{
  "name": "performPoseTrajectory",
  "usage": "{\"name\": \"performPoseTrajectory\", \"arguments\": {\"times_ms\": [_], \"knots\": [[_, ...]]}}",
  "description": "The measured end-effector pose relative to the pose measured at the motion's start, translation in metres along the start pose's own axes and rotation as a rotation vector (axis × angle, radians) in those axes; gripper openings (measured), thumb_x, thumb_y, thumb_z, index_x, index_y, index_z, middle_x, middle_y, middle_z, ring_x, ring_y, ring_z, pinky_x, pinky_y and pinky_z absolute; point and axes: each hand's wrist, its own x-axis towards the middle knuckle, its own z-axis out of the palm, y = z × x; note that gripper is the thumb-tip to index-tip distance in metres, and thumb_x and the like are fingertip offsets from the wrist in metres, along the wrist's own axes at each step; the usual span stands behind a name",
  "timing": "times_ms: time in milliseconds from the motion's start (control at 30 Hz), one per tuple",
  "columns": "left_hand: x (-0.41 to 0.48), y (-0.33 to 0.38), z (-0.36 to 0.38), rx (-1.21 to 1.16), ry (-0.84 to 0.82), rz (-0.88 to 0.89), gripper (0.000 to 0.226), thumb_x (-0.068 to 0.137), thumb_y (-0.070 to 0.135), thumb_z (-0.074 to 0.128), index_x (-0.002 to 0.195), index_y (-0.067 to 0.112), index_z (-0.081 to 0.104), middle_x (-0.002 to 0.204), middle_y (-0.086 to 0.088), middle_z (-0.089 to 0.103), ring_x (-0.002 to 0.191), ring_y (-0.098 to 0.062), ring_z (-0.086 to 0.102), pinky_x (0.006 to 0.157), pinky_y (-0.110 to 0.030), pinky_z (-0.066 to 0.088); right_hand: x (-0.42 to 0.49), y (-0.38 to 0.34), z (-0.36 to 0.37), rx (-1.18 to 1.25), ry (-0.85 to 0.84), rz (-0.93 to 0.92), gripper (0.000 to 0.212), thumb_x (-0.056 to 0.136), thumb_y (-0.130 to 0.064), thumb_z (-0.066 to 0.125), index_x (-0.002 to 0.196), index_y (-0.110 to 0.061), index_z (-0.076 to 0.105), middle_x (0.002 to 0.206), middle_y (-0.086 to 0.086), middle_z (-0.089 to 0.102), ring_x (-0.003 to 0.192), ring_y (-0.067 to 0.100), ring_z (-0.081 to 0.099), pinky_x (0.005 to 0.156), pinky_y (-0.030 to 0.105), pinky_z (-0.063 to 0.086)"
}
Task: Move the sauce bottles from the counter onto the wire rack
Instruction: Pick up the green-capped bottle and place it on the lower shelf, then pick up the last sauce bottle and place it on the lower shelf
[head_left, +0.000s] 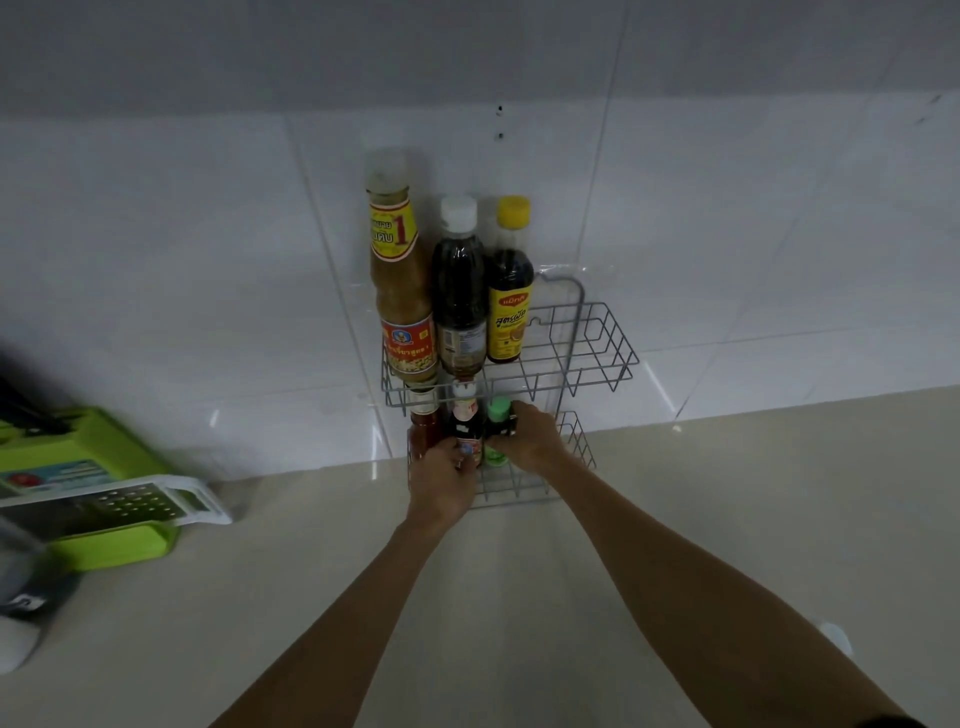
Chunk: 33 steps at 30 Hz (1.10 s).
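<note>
A grey two-tier wire rack (597, 358) hangs on the white tiled wall. Its top shelf holds three bottles at the left: a tall tan sauce bottle (401, 291), a dark bottle with a white cap (459, 291) and a dark bottle with a yellow cap (510, 291). On the lower shelf stand a red sauce bottle (423, 423), a dark bottle with a red label (466, 423) and a small green-capped bottle (498, 415). My left hand (441, 480) grips the red-labelled bottle. My right hand (530, 439) is closed on the green-capped bottle.
A green slicer box with a white grater (119, 501) lies on the beige counter (779, 493) at the left. A grey and white object (21, 597) sits at the far left edge. The right halves of both rack shelves hold nothing.
</note>
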Motion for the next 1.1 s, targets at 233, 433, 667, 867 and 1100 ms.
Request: {"name": "performPoseTrajectory", "arguments": {"times_ms": [233,433,667,867,1100], "knots": [[-0.016,0.013,0.002,0.005,-0.003,0.070,0.021,0.090,0.004,0.055,0.104,0.006,0.071,0.106,-0.007,0.073,0.096,-0.020,0.064,0.082,-0.022,0.045,-0.002,0.003,-0.002,0.026,0.013,-0.013,0.055,0.081,-0.025,0.075,0.124,-0.006,0.047,0.121,0.016,0.064,0.111,0.034,0.062,0.082,0.034,0.050],[-0.041,0.022,0.006,0.022,-0.068,0.140,0.024,0.093,0.010,0.054,0.112,0.009,0.069,0.111,-0.003,0.071,0.097,-0.009,0.059,0.081,-0.013,0.039,-0.033,0.014,-0.017,-0.024,0.062,-0.059,0.046,0.084,-0.009,0.064,0.128,-0.006,0.051,0.129,0.019,0.056,0.120,0.033,0.054,0.088,0.030,0.044],[-0.090,0.039,0.031,0.047,-0.243,0.119,0.030,0.094,0.018,0.057,0.120,0.011,0.067,0.124,-0.002,0.068,0.114,-0.017,0.064,0.091,-0.015,0.039,-0.139,0.045,-0.063,-0.079,0.166,-0.089,0.024,0.084,-0.005,0.061,0.106,-0.013,0.066,0.114,0.014,0.063,0.105,0.029,0.062,0.085,0.026,0.046],[-0.143,0.068,0.064,0.015,-0.384,0.162,0.034,0.094,0.026,0.059,0.126,0.016,0.065,0.128,0.000,0.066,0.118,-0.013,0.061,0.093,-0.013,0.037,-0.242,0.076,-0.126,-0.372,0.350,-0.051,0.017,0.091,-0.018,0.057,0.104,-0.020,0.067,0.110,0.004,0.065,0.103,0.024,0.059,0.083,0.037,0.052],[-0.193,0.092,0.091,0.035,-0.531,0.207,0.034,0.093,0.024,0.059,0.126,0.018,0.065,0.129,0.001,0.066,0.119,-0.012,0.060,0.095,-0.016,0.039,-0.284,0.140,-0.145,-0.466,-0.014,0.213,0.039,0.095,-0.012,0.049,0.133,-0.017,0.043,0.123,0.014,0.049,0.105,0.033,0.057,0.086,0.040,0.053]]}}
